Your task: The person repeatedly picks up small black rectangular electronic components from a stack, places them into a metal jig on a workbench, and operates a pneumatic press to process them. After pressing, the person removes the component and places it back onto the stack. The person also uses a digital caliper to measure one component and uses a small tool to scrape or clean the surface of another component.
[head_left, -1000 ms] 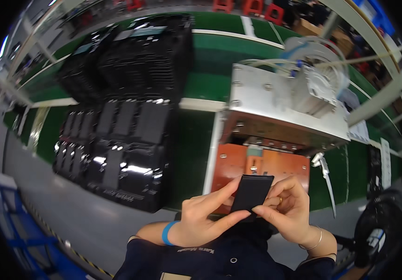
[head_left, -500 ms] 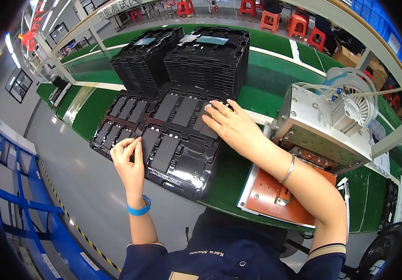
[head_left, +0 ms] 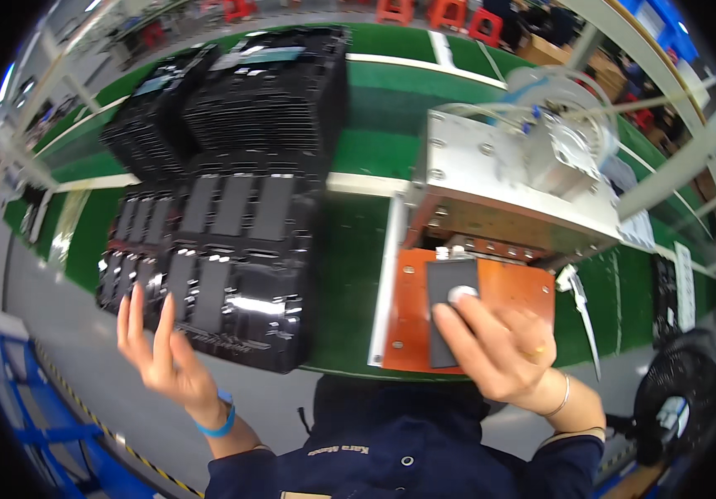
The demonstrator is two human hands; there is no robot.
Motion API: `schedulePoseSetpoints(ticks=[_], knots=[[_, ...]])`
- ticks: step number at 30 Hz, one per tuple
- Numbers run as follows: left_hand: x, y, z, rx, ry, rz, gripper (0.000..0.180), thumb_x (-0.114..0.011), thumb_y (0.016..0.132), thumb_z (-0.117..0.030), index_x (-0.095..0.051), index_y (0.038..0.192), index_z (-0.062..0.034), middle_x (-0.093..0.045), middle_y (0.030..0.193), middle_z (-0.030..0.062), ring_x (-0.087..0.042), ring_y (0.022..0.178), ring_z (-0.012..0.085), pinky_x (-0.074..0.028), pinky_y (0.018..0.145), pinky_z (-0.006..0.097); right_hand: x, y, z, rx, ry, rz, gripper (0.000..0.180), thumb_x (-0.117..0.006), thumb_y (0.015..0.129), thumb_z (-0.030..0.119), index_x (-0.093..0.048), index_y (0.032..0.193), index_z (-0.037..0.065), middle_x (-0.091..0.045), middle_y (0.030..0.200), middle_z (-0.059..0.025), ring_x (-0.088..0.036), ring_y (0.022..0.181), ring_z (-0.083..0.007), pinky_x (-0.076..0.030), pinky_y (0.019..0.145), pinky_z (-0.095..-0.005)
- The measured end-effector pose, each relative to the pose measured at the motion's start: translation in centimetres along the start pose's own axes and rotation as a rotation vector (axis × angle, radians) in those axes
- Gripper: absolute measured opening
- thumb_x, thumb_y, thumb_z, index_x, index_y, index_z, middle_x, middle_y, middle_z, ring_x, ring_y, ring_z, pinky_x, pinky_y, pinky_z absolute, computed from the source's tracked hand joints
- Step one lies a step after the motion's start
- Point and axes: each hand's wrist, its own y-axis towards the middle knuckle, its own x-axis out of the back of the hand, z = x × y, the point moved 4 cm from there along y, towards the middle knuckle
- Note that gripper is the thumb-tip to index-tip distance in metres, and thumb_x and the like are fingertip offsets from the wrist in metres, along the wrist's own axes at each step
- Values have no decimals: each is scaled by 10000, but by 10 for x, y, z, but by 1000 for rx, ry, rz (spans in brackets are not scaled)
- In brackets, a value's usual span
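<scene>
My right hand (head_left: 503,345) is over an orange plate (head_left: 516,287), its bent fingers on a flat dark grey rectangular block (head_left: 443,333) that looks like a battery cell. Something round and white shows at a fingertip; the thumb's grip is hidden. Two small white pieces stand at the block's far end. My left hand (head_left: 158,353) is raised with its fingers spread and nothing in them, just in front of a black plastic tray (head_left: 266,333). Similar dark blocks (head_left: 235,205) lie in the tray's slots. To its left, another black tray (head_left: 129,258) holds several narrower-looking blocks.
A silver metal machine (head_left: 507,179) with tubes overhangs the orange plate's far edge. Two tall stacks of black trays (head_left: 266,108) stand behind the filled trays. A white caliper-like tool (head_left: 581,312) lies right of the plate; a black fan (head_left: 682,399) stands at the lower right.
My right hand has moved from the tray's far right block to the orange plate, where a dark block now shows. My left hand's fingers have spread, off the tray's edge. The view has shifted right.
</scene>
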Motion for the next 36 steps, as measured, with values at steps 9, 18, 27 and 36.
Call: schedulePoseSetpoints(ticks=[9,18,27,36], knots=[[-44,-24,-143,-655,-724,447,280,-700,810,-343,-740,1022,-166,-668,1157,45,-564,1110,228,-358,1023,441,-6,-82,-17,-489,400,285,362,-604,715,-25,-683,1064,25,-639,1057,-95,-639,973,-254,-540,780,-325],[-85,-32,-202,-779,-872,950,663,-720,741,-570,-632,1211,-110,-549,1335,102,-471,1261,348,-393,1024,527,-38,-64,-52,-517,487,239,259,-671,740,-24,-672,995,27,-633,995,-64,-584,874,-247,-513,699,-336],[-87,-34,-201,-749,-872,978,576,-673,802,-542,-658,1157,-89,-564,1302,93,-480,1260,296,-380,1019,505,-48,-62,-50,-563,390,218,359,-661,677,-12,-664,1034,24,-605,1052,-83,-552,972,-267,-491,833,-379],[-89,-34,-201,-771,-841,980,621,-717,736,-585,-667,1171,-145,-572,1322,62,-474,1268,330,-411,1000,506,-45,-62,-54,-519,462,283,393,-675,686,19,-672,1072,96,-582,1093,-69,-535,996,-262,-471,808,-353]])
